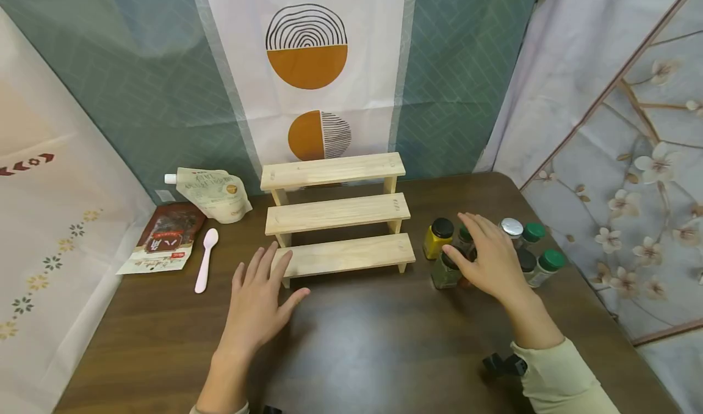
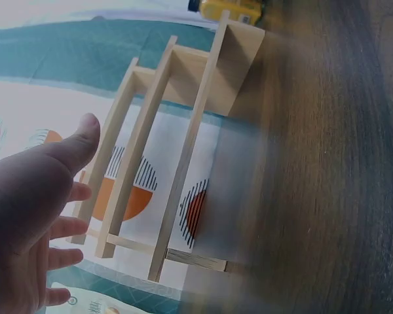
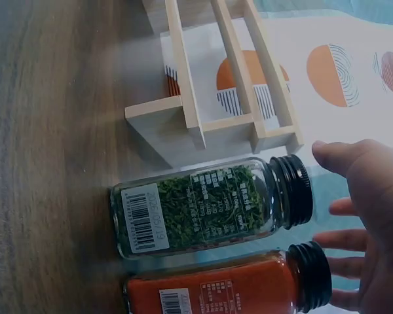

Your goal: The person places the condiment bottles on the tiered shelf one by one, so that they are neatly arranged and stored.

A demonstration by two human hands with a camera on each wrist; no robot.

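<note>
A three-step wooden rack [image 1: 340,212] stands at the middle back of the table. My left hand [image 1: 258,304], fingers spread, hovers by the rack's front left corner and holds nothing. Over a group of spice jars at the right, my right hand [image 1: 489,258] is held with thumb and fingers apart, gripping none. In the right wrist view, a jar of green herbs [image 3: 196,209] and a jar of red powder [image 3: 229,291], both black-capped, stand just past its fingertips. A yellow jar [image 1: 437,238] is beside them; other jars are partly hidden behind the hand.
Left of the rack are a spouted pouch [image 1: 214,194], a brown-and-white food packet [image 1: 167,237] and a pale pink spoon [image 1: 205,260]. Green-capped jars [image 1: 548,267] stand near the table's right edge. Patterned cloths hang behind and at both sides.
</note>
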